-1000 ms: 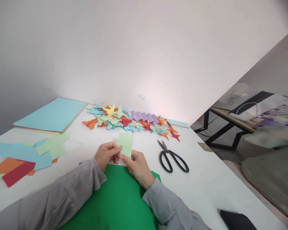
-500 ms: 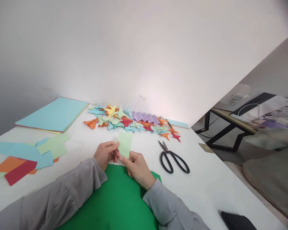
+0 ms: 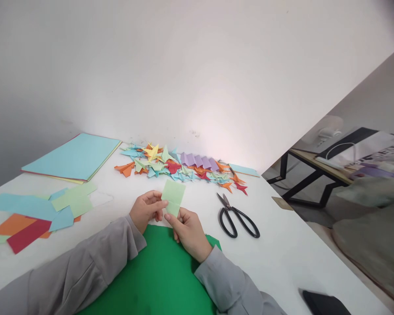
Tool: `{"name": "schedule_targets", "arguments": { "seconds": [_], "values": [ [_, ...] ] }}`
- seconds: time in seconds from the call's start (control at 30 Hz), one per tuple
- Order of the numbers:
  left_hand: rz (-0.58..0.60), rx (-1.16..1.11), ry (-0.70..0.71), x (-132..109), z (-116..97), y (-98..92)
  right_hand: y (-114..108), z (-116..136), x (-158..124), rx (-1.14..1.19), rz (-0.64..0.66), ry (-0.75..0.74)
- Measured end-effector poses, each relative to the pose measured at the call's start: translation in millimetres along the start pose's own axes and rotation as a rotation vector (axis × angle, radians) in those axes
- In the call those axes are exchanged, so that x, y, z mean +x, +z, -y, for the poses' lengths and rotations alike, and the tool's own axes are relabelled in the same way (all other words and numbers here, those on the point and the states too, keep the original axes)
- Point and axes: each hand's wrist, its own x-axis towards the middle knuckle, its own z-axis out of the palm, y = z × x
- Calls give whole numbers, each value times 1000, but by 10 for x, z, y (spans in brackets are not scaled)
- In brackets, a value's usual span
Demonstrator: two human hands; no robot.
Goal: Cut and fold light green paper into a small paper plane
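Observation:
A small light-green sheet of paper stands raised between my hands, with a faint crease across its middle. My left hand pinches its left edge between thumb and fingers. At its lower right, my right hand grips the bottom corner, thumb in front and fingers behind. Below both hands lies a green cloth or sheet. Black-handled scissors rest on the white table to the right of my right hand, blades slightly apart.
Folded paper shapes in many colours lie along the wall, with a purple pleated strip among them. Loose paper pieces are scattered at left, before a stack of large sheets. A black object sits near the front right edge.
The light-green paper has tilted to the right and its crease now shows. My left thumb has shifted slightly up and right along the paper's edge.

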Motion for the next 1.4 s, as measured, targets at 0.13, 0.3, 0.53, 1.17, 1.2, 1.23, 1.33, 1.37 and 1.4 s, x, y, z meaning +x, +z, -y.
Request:
{"name": "schedule_targets", "arguments": {
  "seconds": [0.13,0.3,0.53,1.17,1.2,1.23,1.33,1.37,1.4],
  "values": [
    [23,98,13,-2,39,-20,-1,-11,-1,-4,37,5],
    [6,121,28,-7,43,-19,-6,-17,2,2,77,11],
    [-21,48,-63,-5,28,-8,2,-11,-2,-76,71,6],
    [-42,-27,-44,-8,-3,-4,-34,-58,7,-33,-157,-124],
    [-42,-26,-46,-14,-11,-7,-38,-56,10,-28,-189,-121],
    [-40,-31,-49,-20,-21,-9,-42,-53,10,-29,-220,-115],
    [-19,-107,-72,-28,-43,-14,-54,-37,-11,-100,-299,-142],
    [-19,-144,-77,-25,-43,-15,-55,-33,-24,-146,-316,-173],
    [-27,-172,-76,-20,-38,-15,-55,-31,-37,-198,-325,-210]
  ]
}}
